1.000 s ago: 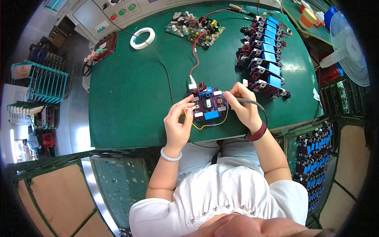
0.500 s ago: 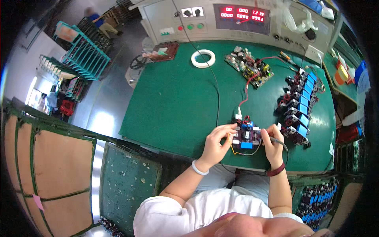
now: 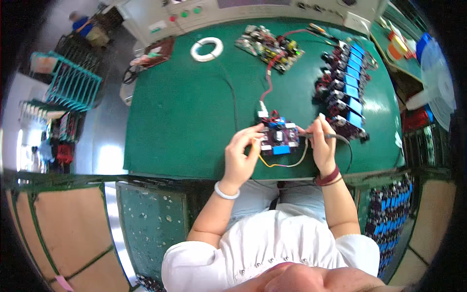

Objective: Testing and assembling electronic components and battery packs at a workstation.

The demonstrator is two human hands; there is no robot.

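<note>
Modules [image 3: 353, 80] stand in a row just beyond the right hand [image 3: 323, 147]

White roll [image 3: 204, 58] lying flat
A teal rack [image 3: 75, 83] is standing left of the roll, a fan [image 3: 434, 68] far right.

Free passage over the tabletop's [image 3: 170, 117] left — rightward obstacles: cable [image 3: 234, 97], red lead [image 3: 269, 80], purple board [image 3: 278, 136], board row [image 3: 352, 87].

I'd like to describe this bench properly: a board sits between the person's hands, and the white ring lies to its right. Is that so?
Only the side is wrong: in the head view, the white ring lies left of the board.
</note>
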